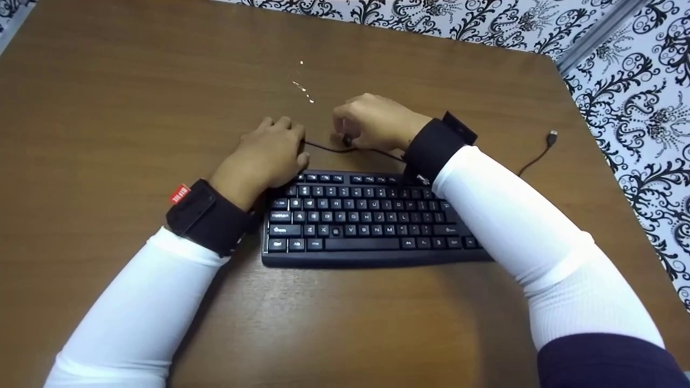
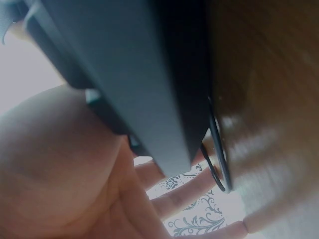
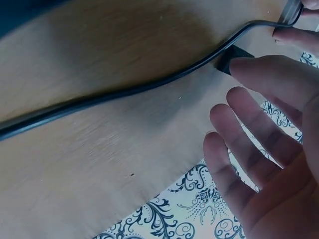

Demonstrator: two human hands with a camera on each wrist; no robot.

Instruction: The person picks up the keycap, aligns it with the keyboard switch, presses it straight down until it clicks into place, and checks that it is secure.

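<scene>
A black keyboard lies on the wooden table. My left hand rests at its back left corner, fingers extended past the back edge. A loop of black cable lies by these fingers in the left wrist view. The cable runs behind the keyboard and under my right wrist. Beyond the right arm its USB plug lies on the table. My right hand pinches a small black piece beside the cable; the thumb partly hides it. The right hand's other fingers are loosely bent.
Patterned black-and-white wallpaper borders the table at the back and right. Small bright specks show on the tabletop beyond the hands. My right forearm covers the keyboard's right end.
</scene>
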